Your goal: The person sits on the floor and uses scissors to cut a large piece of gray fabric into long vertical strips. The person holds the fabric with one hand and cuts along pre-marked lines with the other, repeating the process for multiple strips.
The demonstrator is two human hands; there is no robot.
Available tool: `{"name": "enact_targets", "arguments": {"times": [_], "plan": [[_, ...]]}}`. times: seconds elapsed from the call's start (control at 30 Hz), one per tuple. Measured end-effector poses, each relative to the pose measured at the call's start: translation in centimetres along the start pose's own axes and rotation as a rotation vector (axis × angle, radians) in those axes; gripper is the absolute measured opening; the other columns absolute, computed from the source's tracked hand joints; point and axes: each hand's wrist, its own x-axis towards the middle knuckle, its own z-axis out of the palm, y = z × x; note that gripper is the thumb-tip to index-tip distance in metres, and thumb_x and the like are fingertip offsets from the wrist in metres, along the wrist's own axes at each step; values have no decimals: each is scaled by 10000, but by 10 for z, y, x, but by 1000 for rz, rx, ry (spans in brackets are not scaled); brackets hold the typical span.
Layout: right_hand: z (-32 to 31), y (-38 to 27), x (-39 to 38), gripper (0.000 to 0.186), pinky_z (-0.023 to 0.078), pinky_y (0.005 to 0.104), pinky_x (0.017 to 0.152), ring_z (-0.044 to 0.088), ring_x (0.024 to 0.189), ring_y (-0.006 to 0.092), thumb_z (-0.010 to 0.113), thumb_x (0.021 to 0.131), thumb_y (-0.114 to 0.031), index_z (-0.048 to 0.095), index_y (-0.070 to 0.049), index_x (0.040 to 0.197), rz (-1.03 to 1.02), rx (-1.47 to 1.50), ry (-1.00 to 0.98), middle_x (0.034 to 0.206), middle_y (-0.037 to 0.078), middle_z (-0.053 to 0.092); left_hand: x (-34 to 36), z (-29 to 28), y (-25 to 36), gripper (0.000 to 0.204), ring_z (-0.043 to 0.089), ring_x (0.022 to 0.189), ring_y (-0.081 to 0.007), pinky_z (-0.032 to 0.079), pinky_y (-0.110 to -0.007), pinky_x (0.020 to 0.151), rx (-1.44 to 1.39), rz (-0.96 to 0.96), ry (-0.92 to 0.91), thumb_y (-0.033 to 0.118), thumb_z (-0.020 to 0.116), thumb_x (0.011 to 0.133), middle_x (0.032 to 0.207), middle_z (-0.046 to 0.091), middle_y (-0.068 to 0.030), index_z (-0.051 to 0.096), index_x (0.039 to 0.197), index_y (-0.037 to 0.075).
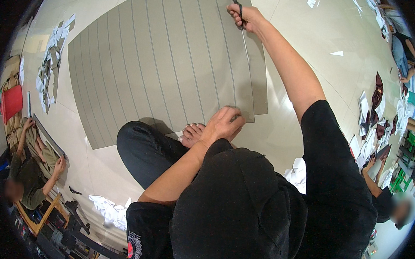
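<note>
A large grey-brown sheet (150, 57) with dark parallel lines lies spread on the floor in front of me. My right hand (245, 17) reaches to its far right part, fingers closed around black-handled scissors (241, 11). The scissors' tips run up toward the frame's top edge. From the scissors back toward me runs a pale slit, with a strip of the same material along its right side. My left hand (224, 123) is at the sheet's near edge, fingers bent and closed on it; the fingertips are partly hidden. My bare foot (191, 134) rests beside that hand.
White and grey scraps (53, 65) lie on the left floor, white cloth (109, 211) nearer me. Dark red and white pieces (377, 118) are scattered at right. One person (34, 173) sits at left holding a dark strip; others work at right.
</note>
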Motion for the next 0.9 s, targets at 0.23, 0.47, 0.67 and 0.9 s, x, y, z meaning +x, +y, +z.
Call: {"name": "enact_targets", "arguments": {"times": [0.23, 0.47, 0.67, 0.9], "plan": [[-3, -11, 7, 321, 376, 195, 460, 458, 523, 21, 829, 864, -322, 601, -140, 731, 123, 34, -23, 647, -62, 542, 2, -4, 1, 249, 620, 1051, -272, 557, -402, 873, -15, 1, 9, 20, 779, 780, 1100, 611, -65, 700, 1004, 94], [-13, -8, 32, 360, 373, 193, 455, 423, 495, 26, 818, 875, -391, 576, -169, 728, 114, 5, -46, 622, -77, 506, 1, -4, 2, 243, 620, 1063, -270, 557, -400, 880, -11, -8, 3, 22, 776, 795, 1108, 614, -65, 702, 1013, 100], [-8, -5, 37, 357, 365, 187, 448, 424, 496, 17, 820, 879, -375, 571, -168, 729, 51, -17, -17, 627, -81, 506, 0, -4, 3, 267, 620, 1056, -272, 555, -400, 886, -6, -37, -18, 12, 784, 781, 1108, 611, -71, 699, 1019, 99], [-10, -6, 43, 328, 370, 178, 447, 432, 501, 10, 820, 887, -339, 582, -160, 750, 83, 5, -46, 635, -78, 521, 3, -6, 4, 267, 623, 1046, -274, 558, -399, 875, -14, -18, 5, 11, 786, 774, 1106, 611, -73, 694, 1010, 97]]}}
